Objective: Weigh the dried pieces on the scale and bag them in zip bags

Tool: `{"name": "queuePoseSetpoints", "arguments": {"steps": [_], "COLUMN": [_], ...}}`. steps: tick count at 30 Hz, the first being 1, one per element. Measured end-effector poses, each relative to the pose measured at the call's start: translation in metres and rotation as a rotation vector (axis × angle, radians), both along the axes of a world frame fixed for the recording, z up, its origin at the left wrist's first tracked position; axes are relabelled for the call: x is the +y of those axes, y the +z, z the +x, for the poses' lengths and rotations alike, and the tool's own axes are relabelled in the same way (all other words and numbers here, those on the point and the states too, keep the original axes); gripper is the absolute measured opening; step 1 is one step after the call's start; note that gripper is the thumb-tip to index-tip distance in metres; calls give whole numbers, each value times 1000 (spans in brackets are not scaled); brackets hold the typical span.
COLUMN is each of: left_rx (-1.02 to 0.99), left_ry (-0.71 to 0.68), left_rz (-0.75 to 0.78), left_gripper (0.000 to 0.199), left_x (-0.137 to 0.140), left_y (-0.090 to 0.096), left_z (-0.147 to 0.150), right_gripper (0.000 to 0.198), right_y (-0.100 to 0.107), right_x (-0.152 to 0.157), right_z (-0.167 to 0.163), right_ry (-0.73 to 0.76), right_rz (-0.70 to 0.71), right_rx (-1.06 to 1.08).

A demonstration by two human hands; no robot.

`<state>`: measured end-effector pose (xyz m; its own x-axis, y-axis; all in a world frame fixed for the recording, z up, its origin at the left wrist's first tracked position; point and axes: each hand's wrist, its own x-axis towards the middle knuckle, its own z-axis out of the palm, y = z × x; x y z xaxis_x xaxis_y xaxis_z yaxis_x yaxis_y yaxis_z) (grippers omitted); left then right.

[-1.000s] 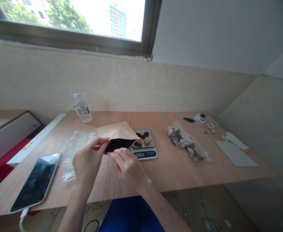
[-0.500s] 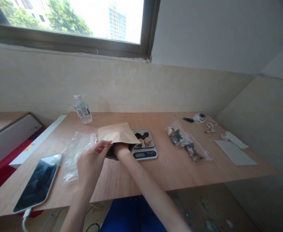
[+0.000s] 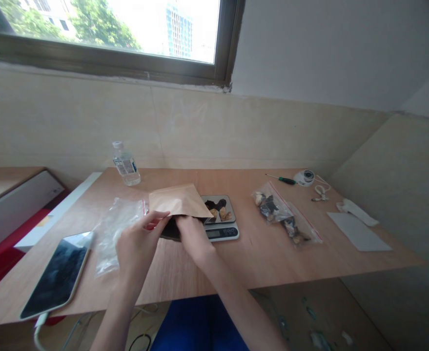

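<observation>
Kraft paper pouch (image 3: 179,201): brown outside, dark inside; positioned at mid-table, mouth facing the near edge; overlapping the left part of the scale in view, impossible to tell whether touching.
Left hand (image 3: 135,243): pinched thumb to fingers on the upper lip of the pouch, at the left of the mouth.
Right hand (image 3: 193,236): inserted in the pouch mouth, fingers hidden; cannot tell how far open or whether holding anything.
Digital scale (image 3: 222,231): set flat just right of the pouch; partly covered in view by the pouch and right hand.
Dried pieces (image 3: 224,214): lying on the weighing platform, dark and pale brown.
Zip bags (image 3: 273,205): two seen, well right of the scale, overlapping; filled with similar dark and pale pieces.
Clear plastic bag (image 3: 106,246): laid flat beside the left hand, wrinkled.
Touchscreen device (image 3: 57,273): placed near the left edge, screen dark, connected to a white cable (image 3: 39,324).
Plastic bottle (image 3: 126,169): standing upright at the back left, capped.
Screwdriver (image 3: 286,181): lying at the back right, green-handled, just beside a white dome camera (image 3: 304,178).
White sheet (image 3: 358,233): lying flat at far right.
Tabletop (image 3: 273,265): wood-grained.
</observation>
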<state>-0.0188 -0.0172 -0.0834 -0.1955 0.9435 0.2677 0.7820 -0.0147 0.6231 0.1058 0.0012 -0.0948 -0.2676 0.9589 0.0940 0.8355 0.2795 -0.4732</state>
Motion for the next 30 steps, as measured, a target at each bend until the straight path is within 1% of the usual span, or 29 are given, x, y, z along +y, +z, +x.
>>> {"name": "queuePoseSetpoints", "arguments": {"steps": [2, 3, 7, 11, 14, 17, 20, 23, 25, 27, 28, 30], "left_rx": [15, 20, 33, 34, 30, 26, 41, 59, 71, 81, 85, 87], "left_ry": [11, 16, 10, 24, 23, 13, 26, 49, 76, 96, 96, 86], "left_rz": [2, 2, 9, 13, 16, 28, 39, 55, 63, 71, 76, 88], "left_gripper": [19, 19, 21, 21, 22, 23, 25, 25, 24, 24, 24, 23], "left_x": [0, 0, 2, 5, 6, 8, 12, 18, 23, 28, 29, 31], "left_y": [2, 3, 7, 12, 14, 17, 22, 27, 30, 32, 32, 32], "left_z": [0, 0, 0, 1, 1, 1, 1, 0, -2, -3, -4, -4], "right_gripper": [37, 37, 37, 34, 30, 23, 16, 12, 13, 16, 18, 18], "right_y": [4, 4, 1, -7, -7, -2, 4, 6, 4, 0, -2, -8], "right_x": [-10, -13, -21, -24, -29, -36, -43, -42, -35, -22, -14, 8], "right_z": [6, 9, 20, 32, 40, 46, 56, 75, 93, 112, 120, 134], "right_ry": [32, 50, 98, 127, 123, 75, 15, -61, -125, -186, -209, -225], "right_rz": [-10, 17, 201, 343, 417, 403, 304, 241, 261, 297, 313, 319], "right_rx": [-58, -67, 28, 201, 398, 640, 839, 1020, 1116, 1144, 1125, 1021]}}
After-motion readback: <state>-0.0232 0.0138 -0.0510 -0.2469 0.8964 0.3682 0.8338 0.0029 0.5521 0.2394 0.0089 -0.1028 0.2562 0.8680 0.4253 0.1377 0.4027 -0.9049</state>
